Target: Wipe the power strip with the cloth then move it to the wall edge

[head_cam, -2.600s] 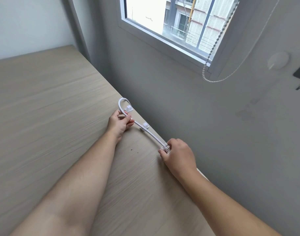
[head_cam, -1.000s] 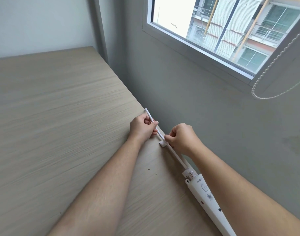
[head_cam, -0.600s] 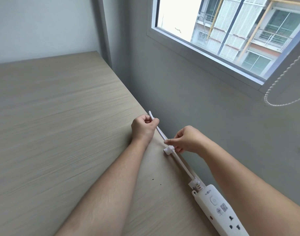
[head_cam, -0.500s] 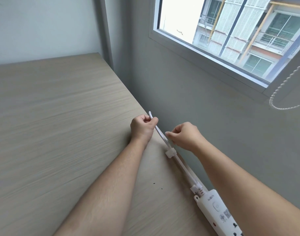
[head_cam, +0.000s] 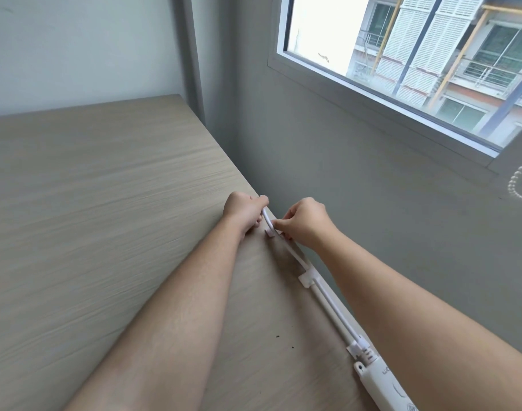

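**White cord pressed along the wall edge**

White cord (head_cam: 328, 289) now runs straight along the desk's (head_cam: 105, 218) far edge, close against the grey wall (head_cam: 342, 188), where a couple of seconds ago it arched up in a loose loop between the two hands. The strip (head_cam: 384, 384) lies at the lower right, its long side parallel to that edge and just beside the wall; only its cord end shows, the rest runs out of frame.

Both hands have shifted up the cord. A moment ago the right hand (head_cam: 305, 222) was working at a clip (head_cam: 308, 278) nearer the strip; that clip now sits on the desk with the cord running through it, untouched. The right hand is closed in a pinch on the cord at a further clip (head_cam: 270, 232), thumb and forefinger together. The left hand (head_cam: 243, 213) is curled shut around the cord just beyond, knuckles up, holding it down against the desk edge.

No cloth is in view, so whether the wiping is finished cannot be read here. By the look of it, the strip is already placed and what remains is tidying: seating the cord in this second clip. A few dark specks (head_cam: 283, 342) lie on the desk near the strip.
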Available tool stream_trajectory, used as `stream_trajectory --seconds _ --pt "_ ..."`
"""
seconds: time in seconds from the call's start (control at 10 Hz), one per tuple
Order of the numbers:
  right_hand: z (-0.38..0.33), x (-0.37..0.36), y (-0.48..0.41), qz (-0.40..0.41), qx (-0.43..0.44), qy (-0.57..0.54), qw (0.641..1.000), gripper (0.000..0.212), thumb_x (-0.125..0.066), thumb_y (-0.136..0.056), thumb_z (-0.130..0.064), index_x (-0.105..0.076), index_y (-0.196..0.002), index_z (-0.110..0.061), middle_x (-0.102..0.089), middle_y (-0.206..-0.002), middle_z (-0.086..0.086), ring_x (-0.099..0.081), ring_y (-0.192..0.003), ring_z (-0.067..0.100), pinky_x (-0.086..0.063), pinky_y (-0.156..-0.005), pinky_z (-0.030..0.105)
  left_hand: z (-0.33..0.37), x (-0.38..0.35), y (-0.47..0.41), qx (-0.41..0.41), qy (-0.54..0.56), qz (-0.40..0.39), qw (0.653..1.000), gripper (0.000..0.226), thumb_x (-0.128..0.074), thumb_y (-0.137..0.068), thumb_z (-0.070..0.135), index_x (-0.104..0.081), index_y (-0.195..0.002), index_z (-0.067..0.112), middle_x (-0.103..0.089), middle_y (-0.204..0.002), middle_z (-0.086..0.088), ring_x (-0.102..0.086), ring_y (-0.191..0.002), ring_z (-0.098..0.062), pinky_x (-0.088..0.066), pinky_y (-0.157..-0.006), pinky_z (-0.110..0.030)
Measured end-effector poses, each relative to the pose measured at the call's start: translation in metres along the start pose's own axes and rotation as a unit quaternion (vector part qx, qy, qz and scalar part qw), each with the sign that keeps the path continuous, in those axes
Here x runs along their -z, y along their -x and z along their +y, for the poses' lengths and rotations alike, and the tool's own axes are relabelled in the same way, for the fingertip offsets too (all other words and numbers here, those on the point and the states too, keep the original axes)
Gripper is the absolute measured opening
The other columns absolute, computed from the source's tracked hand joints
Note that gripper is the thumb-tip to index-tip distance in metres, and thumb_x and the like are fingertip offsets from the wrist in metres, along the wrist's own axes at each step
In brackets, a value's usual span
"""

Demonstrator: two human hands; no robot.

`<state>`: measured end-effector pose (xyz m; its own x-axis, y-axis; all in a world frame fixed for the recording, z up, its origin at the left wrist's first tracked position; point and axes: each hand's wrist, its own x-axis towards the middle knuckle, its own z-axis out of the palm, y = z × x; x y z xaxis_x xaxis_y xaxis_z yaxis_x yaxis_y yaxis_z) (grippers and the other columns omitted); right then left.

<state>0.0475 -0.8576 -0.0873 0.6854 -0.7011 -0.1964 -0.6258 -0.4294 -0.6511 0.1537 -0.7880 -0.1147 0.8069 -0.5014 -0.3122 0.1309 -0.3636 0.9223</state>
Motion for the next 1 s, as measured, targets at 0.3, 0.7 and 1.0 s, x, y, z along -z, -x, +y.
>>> stream_trajectory --seconds 0.3,0.7,1.0 --pt "-0.004 -0.003 -0.008 -0.012 0.030 0.049 0.998 0.022 -0.061 -0.074 -0.018 -0.056 -0.063 0.001 -0.058 -0.065 0.027 -0.043 -0.056 0.021 -0.039 -0.056 0.028 -0.012 -0.001 -0.008 -0.048 0.001 -0.016 0.999 0.030 -0.063 -0.090 0.020 -0.047 -0.066 0.013 -0.056 -0.055 -0.006 -0.050 -0.028 -0.002 -0.047 -0.056 -0.023" --pt "0.010 -0.003 -0.002 -0.027 -0.007 -0.062 0.998 0.033 -0.077 -0.071 -0.033 -0.069 -0.077 -0.001 -0.065 -0.067 0.006 -0.057 -0.062 0.017 -0.048 -0.060 0.028 0.003 -0.012 -0.004 0.001 -0.079 0.053 0.995 0.036 -0.081 -0.074 0.024 -0.049 -0.058 0.016 -0.056 -0.052 -0.003 -0.044 -0.022 -0.001 -0.045 -0.044 -0.016" --pt "0.017 0.020 0.041 -0.015 -0.010 -0.025 1.000 0.038 -0.046 -0.093 -0.026 -0.055 -0.067 0.001 -0.046 -0.060 0.008 -0.036 -0.056 0.020 -0.031 -0.055 0.027 -0.017 0.021 0.047 0.076 0.007 0.014 0.997 0.025 -0.057 -0.094 0.020 -0.045 -0.072 0.015 -0.052 -0.062 -0.005 -0.044 -0.047 -0.011 -0.032 -0.039 -0.017"
